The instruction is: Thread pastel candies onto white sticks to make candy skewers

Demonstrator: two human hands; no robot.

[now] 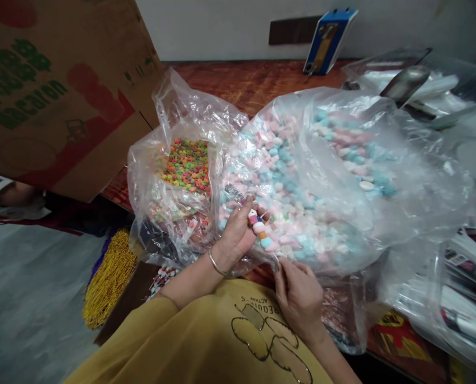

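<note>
My left hand point(241, 226) has its fingers curled around a short strand of soft-looking colourful pieces point(260, 233), in white, pink, orange and blue. Just below it, my right hand point(297, 293) is closed in a pinch near the strand's lower end. What it pinches is too small to make out, perhaps a thread or a bag edge. Beyond both hands, a large clear plastic bag point(413, 208) lies open with many pink, blue and white pieces point(275, 160) in it. Small ring-shaped beads point(187, 162) in green, orange and red fill another clear bag point(142, 165) to the left.
A big cardboard box point(81, 32) stands at the left. Yellow strands point(112, 282) hang below it. On the reddish wooden table point(217, 80) is a blue device point(329, 40) at the back. A metal scoop point(408, 82) and plastic packs point(465, 261) lie at the right.
</note>
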